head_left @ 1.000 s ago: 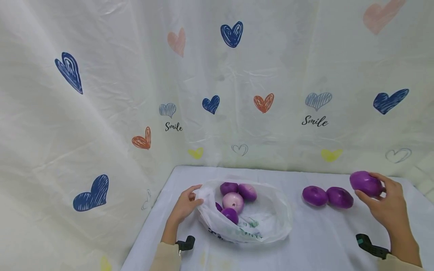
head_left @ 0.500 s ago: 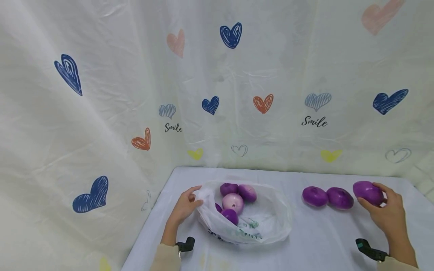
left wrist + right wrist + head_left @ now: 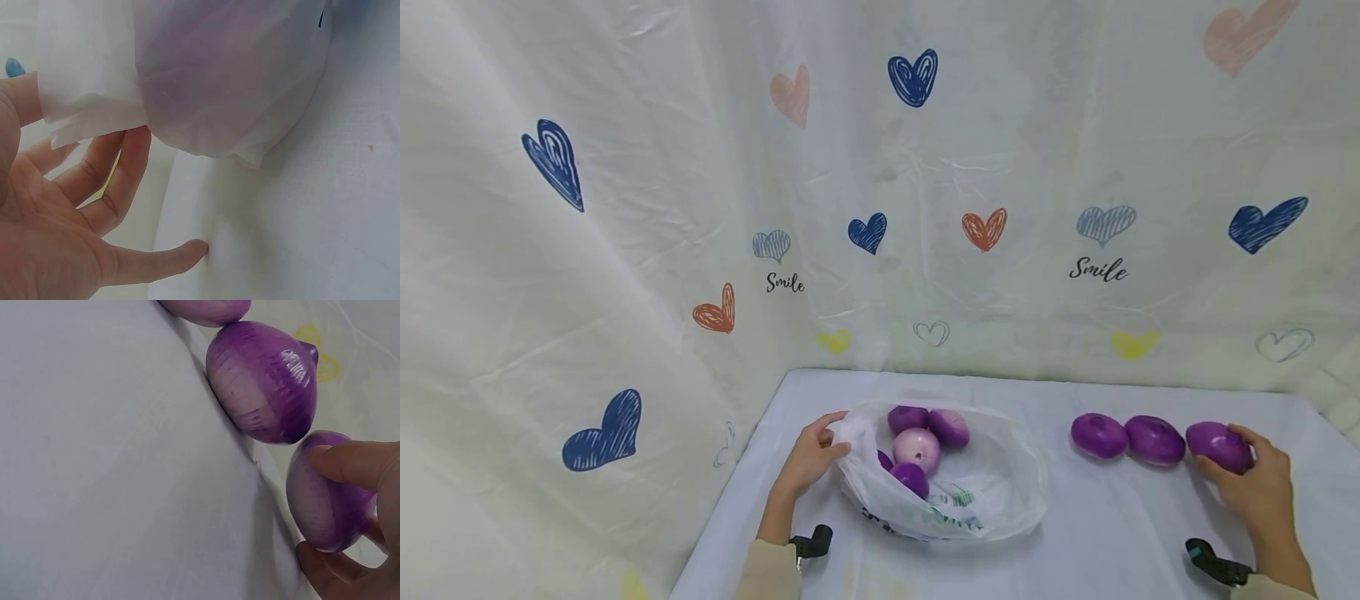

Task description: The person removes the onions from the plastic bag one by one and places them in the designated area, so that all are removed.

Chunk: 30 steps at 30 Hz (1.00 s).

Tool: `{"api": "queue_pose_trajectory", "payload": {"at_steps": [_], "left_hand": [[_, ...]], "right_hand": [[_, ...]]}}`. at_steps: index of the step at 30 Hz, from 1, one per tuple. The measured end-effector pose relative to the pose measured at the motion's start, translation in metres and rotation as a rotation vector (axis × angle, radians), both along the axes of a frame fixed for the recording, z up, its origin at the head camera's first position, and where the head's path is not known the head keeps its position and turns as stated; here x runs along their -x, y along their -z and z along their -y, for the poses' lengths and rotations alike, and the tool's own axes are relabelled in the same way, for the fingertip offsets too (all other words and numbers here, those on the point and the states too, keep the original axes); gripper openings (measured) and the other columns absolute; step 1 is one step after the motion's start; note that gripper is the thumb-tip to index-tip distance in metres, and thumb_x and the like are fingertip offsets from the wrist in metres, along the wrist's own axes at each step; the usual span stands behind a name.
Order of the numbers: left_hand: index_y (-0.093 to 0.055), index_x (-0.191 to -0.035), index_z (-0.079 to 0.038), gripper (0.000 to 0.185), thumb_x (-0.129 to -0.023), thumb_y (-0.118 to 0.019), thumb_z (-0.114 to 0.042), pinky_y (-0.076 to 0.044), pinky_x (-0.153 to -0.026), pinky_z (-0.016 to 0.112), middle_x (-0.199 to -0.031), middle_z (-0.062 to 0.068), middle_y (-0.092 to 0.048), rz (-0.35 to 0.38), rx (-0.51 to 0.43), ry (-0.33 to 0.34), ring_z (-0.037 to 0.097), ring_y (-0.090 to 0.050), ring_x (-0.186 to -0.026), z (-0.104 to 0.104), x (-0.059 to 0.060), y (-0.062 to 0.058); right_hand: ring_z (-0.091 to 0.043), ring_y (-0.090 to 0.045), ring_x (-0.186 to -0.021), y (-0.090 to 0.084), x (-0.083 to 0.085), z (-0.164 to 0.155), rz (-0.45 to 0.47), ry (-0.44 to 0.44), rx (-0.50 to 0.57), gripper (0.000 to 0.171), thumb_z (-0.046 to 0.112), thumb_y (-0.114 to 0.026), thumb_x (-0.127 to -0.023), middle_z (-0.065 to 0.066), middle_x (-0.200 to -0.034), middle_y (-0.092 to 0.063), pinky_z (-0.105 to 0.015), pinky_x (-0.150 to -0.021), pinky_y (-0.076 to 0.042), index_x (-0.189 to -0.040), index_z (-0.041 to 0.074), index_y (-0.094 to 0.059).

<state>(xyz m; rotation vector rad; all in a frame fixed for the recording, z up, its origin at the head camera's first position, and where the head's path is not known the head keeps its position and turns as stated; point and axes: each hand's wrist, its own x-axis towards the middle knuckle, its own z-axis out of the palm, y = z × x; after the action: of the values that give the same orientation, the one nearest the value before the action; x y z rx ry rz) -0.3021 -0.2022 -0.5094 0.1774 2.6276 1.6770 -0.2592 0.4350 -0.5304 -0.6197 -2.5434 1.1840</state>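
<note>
Backdrop: cream sheet (image 3: 625, 208) w/ printed hearts, draped behind and to the left of a white table (image 3: 1112, 533). Reads "Smile" (image 3: 785, 282) left of centre, "Smile" (image 3: 1097, 268) again at right.

Table edges: back edge meets sheet; left edge runs diagonally down toward left forearm; right back corner just beyond right hand. Open surface: wide bare strip betw. bag and onion row; more bare cloth in front of both, down to lower frame edge.

Left hand (image 3: 808, 457): at left rim of white plastic bag (image 3: 985, 492), thumb and fingers pinching the bag's edge per head view. Wrist view shows fingers (image 3: 125, 162) loosely extended under a fold of film, little finger tip touching table; how tight the pinch is, cannot tell. Bag lies on its side, mouth open, holding several purple onions and one pale onion (image 3: 916, 448). Green/dark print on bag (image 3: 951, 498) — too small to read.

Right hand (image 3: 1255, 492): fingers and thumb curled round held onion (image 3: 1219, 445) (image 3: 328, 494), which sits at right end of a row, low at table level; contact w/ table not certain. Second onion (image 3: 1154, 439) (image 3: 262, 387) just beside it, small gap visible in wrist view. Third onion (image 3: 1098, 434) touches second on its left.

Black wrist-cam mounts (image 3: 811, 542) at both forearms.
</note>
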Motion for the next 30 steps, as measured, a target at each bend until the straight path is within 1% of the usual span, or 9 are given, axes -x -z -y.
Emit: {"api": "queue_pose_trajectory", "payload": {"at_steps": [3,8,11,16,23,30], "left_hand": [[-0.056,-0.145,-0.013,0.055,-0.092,-0.073,-0.013,-0.04,-0.063,0.031,-0.08,0.005,-0.053,-0.003,0.0,0.001,0.017,-0.047,-0.072,0.0,-0.001,0.0],[-0.056,-0.144,-0.013,0.055,-0.092,-0.073,-0.013,-0.042,-0.066,0.032,-0.083,0.007,-0.058,-0.006,0.011,-0.006,0.018,-0.05,-0.074,0.001,-0.002,-0.001],[-0.057,-0.144,-0.013,0.054,-0.092,-0.073,-0.013,-0.042,-0.067,0.033,-0.084,0.007,-0.059,-0.01,0.016,-0.007,0.018,-0.05,-0.075,0.0,-0.003,-0.001],[-0.056,-0.144,-0.014,0.054,-0.093,-0.073,-0.014,-0.043,-0.068,0.033,-0.084,0.007,-0.058,-0.007,0.016,-0.002,0.019,-0.051,-0.076,0.0,-0.001,0.001],[-0.056,-0.144,-0.013,0.054,-0.093,-0.073,-0.013,-0.043,-0.069,0.033,-0.085,0.008,-0.061,-0.016,0.019,0.003,0.019,-0.053,-0.077,-0.001,-0.001,0.001],[-0.056,-0.145,-0.014,0.055,-0.092,-0.073,-0.014,-0.042,-0.068,0.033,-0.083,0.007,-0.058,-0.014,0.015,-0.006,0.018,-0.051,-0.076,0.0,0.001,0.003]], "right_hand": [[-0.065,-0.018,-0.144,0.004,0.001,-0.001,-0.008,0.0,-0.013,0.084,0.017,-0.066,-0.097,-0.043,-0.158,-0.007,-0.073,-0.114,-0.023,-0.161,0.0,-0.015],[-0.066,-0.021,-0.141,0.012,0.003,-0.003,-0.032,-0.027,-0.053,0.084,0.017,-0.066,-0.097,-0.045,-0.155,-0.013,-0.074,-0.112,-0.024,-0.16,-0.003,-0.016],[-0.066,-0.02,-0.141,0.015,0.003,-0.002,-0.03,-0.026,-0.052,0.084,0.019,-0.065,-0.098,-0.045,-0.156,-0.01,-0.074,-0.112,-0.023,-0.161,-0.002,-0.014],[-0.066,-0.019,-0.142,0.013,0.001,-0.003,-0.033,-0.02,-0.06,0.084,0.021,-0.065,-0.099,-0.045,-0.156,-0.01,-0.074,-0.113,-0.022,-0.161,-0.002,-0.013],[-0.065,-0.016,-0.144,0.012,0.001,-0.001,-0.015,-0.011,-0.051,0.085,0.023,-0.064,-0.1,-0.044,-0.158,-0.008,-0.074,-0.113,-0.022,-0.162,0.0,-0.01],[-0.066,-0.013,-0.144,0.012,0.0,-0.001,-0.014,-0.003,-0.054,0.086,0.025,-0.063,-0.1,-0.043,-0.159,-0.007,-0.076,-0.112,-0.022,-0.162,0.0,-0.009]]}}
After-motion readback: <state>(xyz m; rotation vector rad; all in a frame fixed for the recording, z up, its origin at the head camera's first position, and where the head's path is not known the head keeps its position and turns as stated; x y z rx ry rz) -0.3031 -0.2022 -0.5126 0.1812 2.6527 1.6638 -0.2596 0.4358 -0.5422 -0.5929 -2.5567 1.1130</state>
